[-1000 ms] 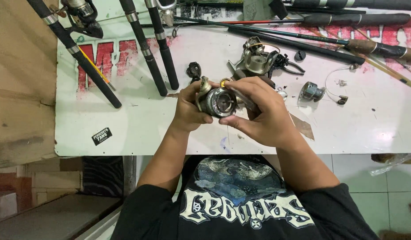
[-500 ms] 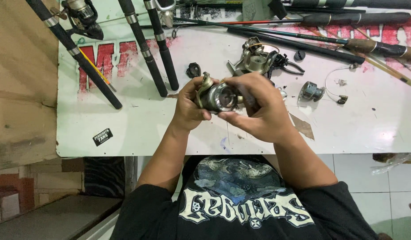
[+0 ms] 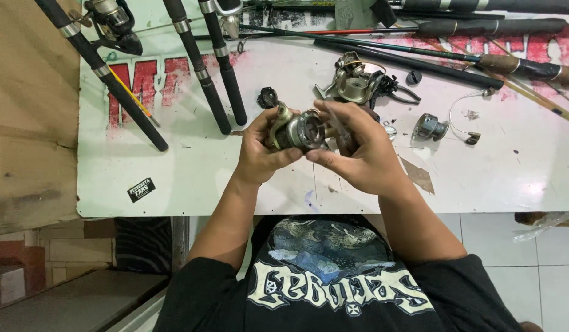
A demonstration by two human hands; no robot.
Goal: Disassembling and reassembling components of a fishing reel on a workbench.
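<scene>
left hand [image 3: 260, 154] fingers grip spinning reel body [image 3: 295, 130], steadying it mid-frame | right hand [image 3: 361, 157] fingers pinch its side | second reel [image 3: 357, 81] above on tabletop [image 3: 235, 178]

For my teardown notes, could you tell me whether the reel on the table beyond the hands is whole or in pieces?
In pieces: the reel body lies apart from a loose spool.

Over the white bench [image 3: 173, 178], my left hand [image 3: 260, 154] and right hand [image 3: 364, 157] together grip a fishing reel body [image 3: 300, 130]. Just beyond them lies a second, partly stripped reel [image 3: 356, 83], with a loose spool [image 3: 429, 126] to its right and dark rod butts [image 3: 204, 67] slanting at left.
</scene>
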